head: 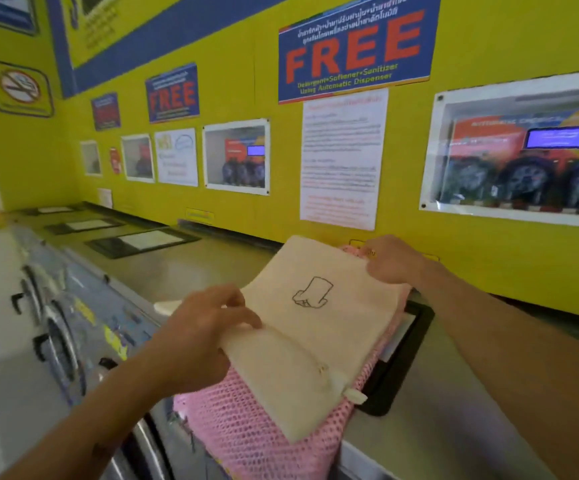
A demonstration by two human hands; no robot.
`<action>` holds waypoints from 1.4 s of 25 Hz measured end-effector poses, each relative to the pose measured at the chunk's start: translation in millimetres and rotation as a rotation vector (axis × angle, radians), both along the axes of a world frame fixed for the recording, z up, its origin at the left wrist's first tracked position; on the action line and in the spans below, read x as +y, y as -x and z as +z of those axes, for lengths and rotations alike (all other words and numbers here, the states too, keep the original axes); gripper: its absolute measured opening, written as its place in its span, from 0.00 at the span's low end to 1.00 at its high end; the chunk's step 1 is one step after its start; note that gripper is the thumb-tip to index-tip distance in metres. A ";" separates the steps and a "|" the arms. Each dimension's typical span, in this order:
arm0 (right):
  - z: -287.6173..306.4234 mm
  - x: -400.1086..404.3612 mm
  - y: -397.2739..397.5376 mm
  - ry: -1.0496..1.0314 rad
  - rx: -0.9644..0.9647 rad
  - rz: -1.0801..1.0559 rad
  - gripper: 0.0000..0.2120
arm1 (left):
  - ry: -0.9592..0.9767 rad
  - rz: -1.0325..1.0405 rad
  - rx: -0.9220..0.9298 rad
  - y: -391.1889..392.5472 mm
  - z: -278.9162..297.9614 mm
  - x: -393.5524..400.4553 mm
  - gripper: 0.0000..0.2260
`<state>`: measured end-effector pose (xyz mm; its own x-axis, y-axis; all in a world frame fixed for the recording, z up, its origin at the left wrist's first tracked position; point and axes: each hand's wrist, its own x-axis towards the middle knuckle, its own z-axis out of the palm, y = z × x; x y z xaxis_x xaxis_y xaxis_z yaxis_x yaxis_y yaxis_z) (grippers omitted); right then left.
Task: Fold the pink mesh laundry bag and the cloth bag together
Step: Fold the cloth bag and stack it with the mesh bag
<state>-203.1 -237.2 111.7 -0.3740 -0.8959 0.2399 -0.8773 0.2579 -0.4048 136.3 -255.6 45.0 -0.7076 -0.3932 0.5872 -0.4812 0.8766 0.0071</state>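
Looking down through the head camera, I see the cream cloth bag lying on top of the pink mesh laundry bag, both on the steel top of the washing machines below the yellow wall. The mesh bag hangs a little over the front edge. My left hand is closed on the near left edge of the cloth bag, fingers on top. My right hand pinches its far right corner. A small line drawing shows on the cloth. A black frame lies under the bags.
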 end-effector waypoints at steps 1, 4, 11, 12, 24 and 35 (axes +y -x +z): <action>-10.7 -6.4 -10.0 -0.077 0.082 0.028 0.20 | -0.151 -0.010 -0.070 -0.9 -15.2 -0.7 0.22; -36.5 -8.9 -46.2 -0.241 0.174 0.169 0.18 | -0.357 -0.078 0.006 0.2 -34.7 -5.2 0.23; -34.7 24.7 -76.4 -0.407 0.303 0.137 0.21 | -0.354 -0.189 0.043 -2.8 -36.8 -1.6 0.25; -28.5 36.4 -88.8 -0.322 0.303 0.162 0.21 | -0.311 -0.170 0.037 -8.4 -39.3 -0.4 0.27; -103.0 126.0 -201.7 -0.266 0.801 0.286 0.59 | 0.033 0.032 -0.015 -22.7 -91.5 -3.7 0.35; -85.6 124.9 -175.9 -0.066 0.809 0.469 0.28 | 0.079 -0.001 0.096 -11.3 -117.7 5.6 0.38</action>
